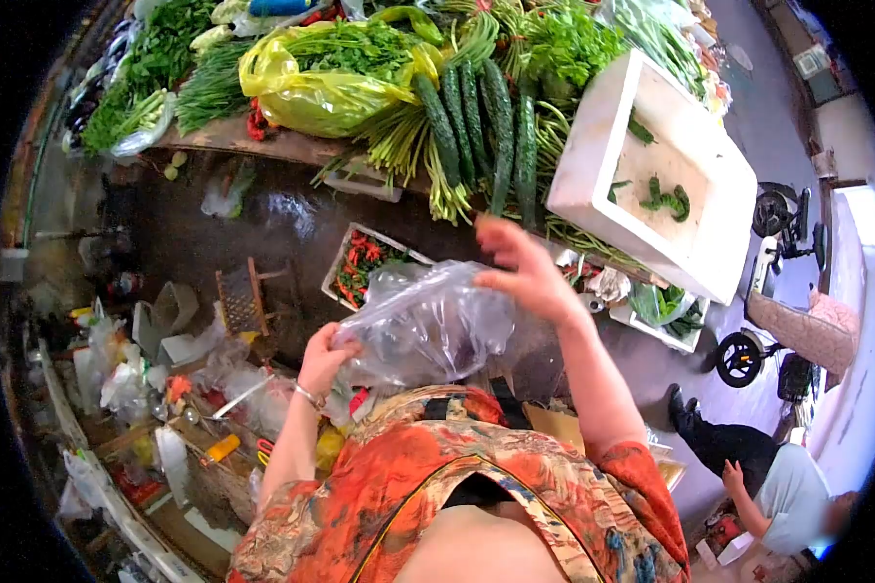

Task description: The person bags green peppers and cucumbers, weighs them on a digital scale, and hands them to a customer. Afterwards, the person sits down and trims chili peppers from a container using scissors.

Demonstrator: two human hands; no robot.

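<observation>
Far upper left: bunched leafy greens [156,78], then a bundle of thin, chive-like stalks [212,87] at the table's edge. Left of centre: slatted wooden stool [243,299] on the dark floor; below it, at lower left, a heap of crumpled plastic bags [262,403]. Left hand [327,358], a bracelet [309,395] at its wrist, just left of frame centre: fingers curled closed, pinching the left edge of a clear plastic bag [433,330]. Bag lies at frame centre, in front of the wearer's patterned top [389,496], spread and wrinkled. Above the left hand, upper centre: yellow plastic bag [297,97] around leafy greens. Behind the clear bag: white box [336,258] of red and green chillies [365,255], partly covered by it. Upper centre: dark green cucumbers [500,126], side by side on long beans. Right hand [527,270], right of centre: fingers spread, thumb apart, overlapping the clear bag's upper right edge; cannot tell whether it touches the plastic. Upper right: tilted white foam box [593,146] with a few green peppers [666,199] inside. Right edge: parked two-wheeler [739,360]. Lower right: another person [789,496] in dark trousers.
</observation>
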